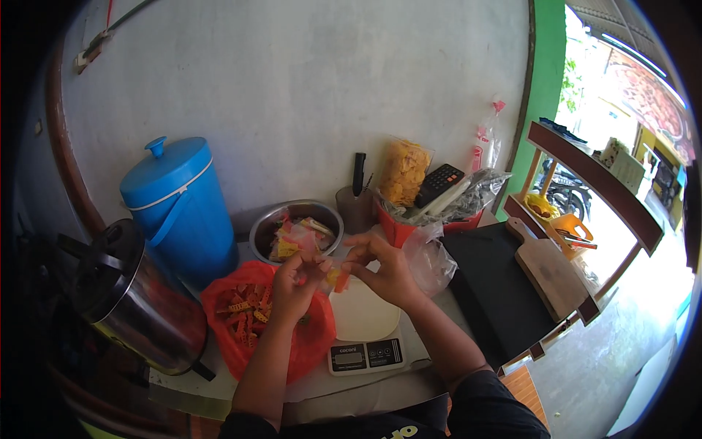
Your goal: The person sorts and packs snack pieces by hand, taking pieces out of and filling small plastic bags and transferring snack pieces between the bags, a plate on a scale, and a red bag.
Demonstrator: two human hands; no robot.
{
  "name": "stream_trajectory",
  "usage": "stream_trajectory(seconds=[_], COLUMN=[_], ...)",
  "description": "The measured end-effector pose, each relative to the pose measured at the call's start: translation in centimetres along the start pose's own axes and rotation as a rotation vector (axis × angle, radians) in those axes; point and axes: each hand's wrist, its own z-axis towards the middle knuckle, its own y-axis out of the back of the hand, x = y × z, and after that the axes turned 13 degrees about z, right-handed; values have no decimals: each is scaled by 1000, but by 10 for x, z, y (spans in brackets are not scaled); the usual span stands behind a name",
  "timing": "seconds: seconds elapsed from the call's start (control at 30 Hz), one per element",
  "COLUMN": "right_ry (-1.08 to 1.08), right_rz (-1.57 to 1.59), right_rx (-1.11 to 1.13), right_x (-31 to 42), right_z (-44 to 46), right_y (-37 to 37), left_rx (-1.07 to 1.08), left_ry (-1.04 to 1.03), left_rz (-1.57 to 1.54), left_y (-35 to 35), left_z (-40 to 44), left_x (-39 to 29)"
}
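Observation:
Between my two hands is a small clear plastic bag [334, 280] with yellow and orange pieces in it. My left hand [301, 282] pinches its left side, and my right hand [382, 269] pinches its right side. Below them stands a white kitchen scale [365, 316] with a pale square top. A red plastic bag [219, 300], open at the top, holds orange and yellow ridged snack pieces [252, 311] under and left of my left hand. Behind my hands, a steel bowl [333, 212] contains several small filled packets [287, 245].
At left stand a blue drink cooler [179, 212] and a steel urn [150, 307]. Behind right, a red basket [395, 228] holds a snack bag [404, 172] and a calculator [439, 184]. A wooden cutting board [548, 267] lies on a black box [497, 293] at right.

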Motion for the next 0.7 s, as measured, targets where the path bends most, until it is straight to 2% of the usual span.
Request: stream_trajectory(seconds=[0.13,0.23,0.33,0.53,0.63,0.7], right_ry=[-24,-16,38,69,52,93], right_rz=[-168,-157,-142,-141,-134,-168], right_rx=[82,39,86,97,133,129], right_x=[-15,5,4,6,3,-5], right_z=[-4,0,0,-2,-3,-5], right_y=[1,4,7,0,-6,-15], left_rx=[25,2,22,45,63,103], left_ry=[-97,-105,-137,-88,-244,-270], left_rz=[290,158,120,155,397,489], left_y=[8,5,1,2,21,30], left_z=[3,0,-5,-3,1,1], left_x=[6,0,-8,-15,-13,-19])
